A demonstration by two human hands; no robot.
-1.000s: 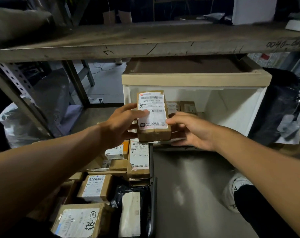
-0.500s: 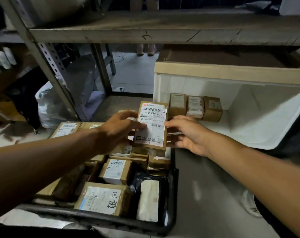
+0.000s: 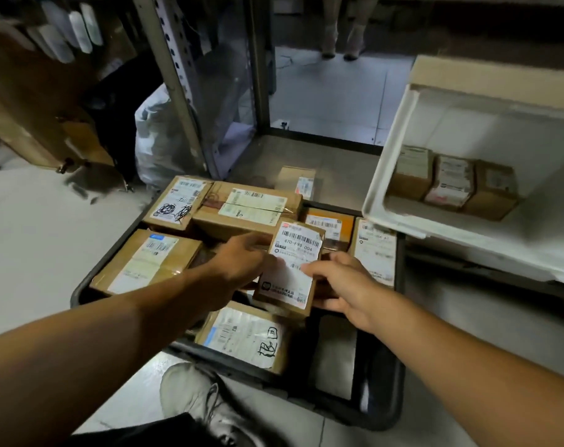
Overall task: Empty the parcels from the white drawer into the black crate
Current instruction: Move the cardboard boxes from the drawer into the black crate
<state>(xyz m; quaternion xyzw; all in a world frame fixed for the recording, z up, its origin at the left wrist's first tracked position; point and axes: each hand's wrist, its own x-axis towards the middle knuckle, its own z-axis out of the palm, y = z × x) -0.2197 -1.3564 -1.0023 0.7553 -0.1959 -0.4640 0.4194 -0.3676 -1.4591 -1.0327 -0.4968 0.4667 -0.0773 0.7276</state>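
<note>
Head view: both hands on one small brown cardboard parcel with a white barcode label (image 3: 290, 266), held over the black plastic crate (image 3: 383, 411) of boxes. Left hand (image 3: 242, 266) grips its left edge, right hand (image 3: 341, 285) its right. Three small parcels (image 3: 451, 183) sit in the white drawer (image 3: 380, 175).

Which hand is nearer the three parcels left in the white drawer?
Right. The right hand holds the labelled parcel's drawer-side edge, below-left of the three parcels in the drawer. The left hand grips the parcel's far side, farther away.
</note>
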